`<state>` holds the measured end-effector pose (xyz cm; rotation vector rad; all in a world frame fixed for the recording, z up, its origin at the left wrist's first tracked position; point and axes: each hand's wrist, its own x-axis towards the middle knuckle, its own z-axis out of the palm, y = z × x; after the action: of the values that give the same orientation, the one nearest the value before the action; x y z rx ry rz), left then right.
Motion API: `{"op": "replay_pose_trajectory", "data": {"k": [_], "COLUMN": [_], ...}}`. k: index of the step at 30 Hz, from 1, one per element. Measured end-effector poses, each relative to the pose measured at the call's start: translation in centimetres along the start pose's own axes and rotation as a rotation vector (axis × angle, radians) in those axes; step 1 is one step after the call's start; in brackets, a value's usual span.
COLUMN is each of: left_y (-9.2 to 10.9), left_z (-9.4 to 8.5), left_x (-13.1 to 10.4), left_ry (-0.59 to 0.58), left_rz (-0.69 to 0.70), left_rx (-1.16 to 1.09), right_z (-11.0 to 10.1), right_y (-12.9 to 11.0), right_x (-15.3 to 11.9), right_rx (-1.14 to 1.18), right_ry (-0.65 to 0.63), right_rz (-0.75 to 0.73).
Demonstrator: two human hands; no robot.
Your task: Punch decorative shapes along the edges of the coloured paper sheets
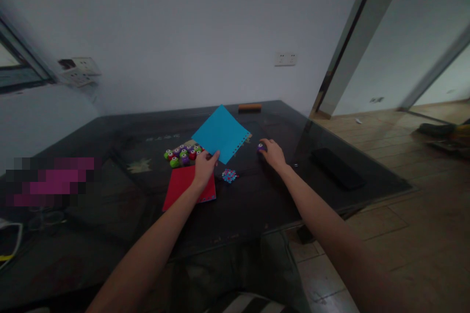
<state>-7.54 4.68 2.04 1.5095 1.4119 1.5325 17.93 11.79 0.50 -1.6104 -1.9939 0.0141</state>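
My left hand [205, 165] pinches the lower corner of a blue square sheet [221, 132], which is tilted above the table and has a row of small notches or dots along its lower right edge. To the right, the fingers of my right hand [273, 153] close around a small purple ball with an eye [260, 147]. Several red, green and purple eyed balls [182, 155] sit grouped to the left of my left hand. Partly under my left forearm lies a red sheet or booklet [181, 183]. A small heap of blue and pink bits [229, 175] rests between my hands.
The dark glossy table [249, 210] meets the wall at the back. An orange-brown roll [250, 107] lies at its far edge. On the right is a long black object [337, 168]. A pixelated magenta patch [55, 181] and a white cable [18, 239] are at the left.
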Motion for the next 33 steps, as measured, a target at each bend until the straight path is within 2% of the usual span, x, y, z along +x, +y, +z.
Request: {"op": "replay_pose_trajectory", "data": {"k": [6,13,17,33], "left_y": [-0.3,0.5,1.2,0.2], "left_z": [0.0,-0.1,-0.2,0.0], "left_x": [0.1,-0.1,-0.3,0.1], "left_ry": [-0.017,0.007,0.002,-0.064], "left_rz": [0.002,-0.047,-0.049,-0.047], "left_rx": [0.030,0.094,0.099,0.067], "right_z": [-1.2,-0.7,-0.3,-0.1], "right_y": [-0.1,-0.9,-0.8,3.2], "right_x": [-0.4,0.0,0.7,3.5], "right_rx": [0.072,-0.010,-0.051,-0.122], "right_ry": [-0.060,-0.061,-0.115,-0.051], "right_rz": [-0.020,0.127,0.113,0.139]}}
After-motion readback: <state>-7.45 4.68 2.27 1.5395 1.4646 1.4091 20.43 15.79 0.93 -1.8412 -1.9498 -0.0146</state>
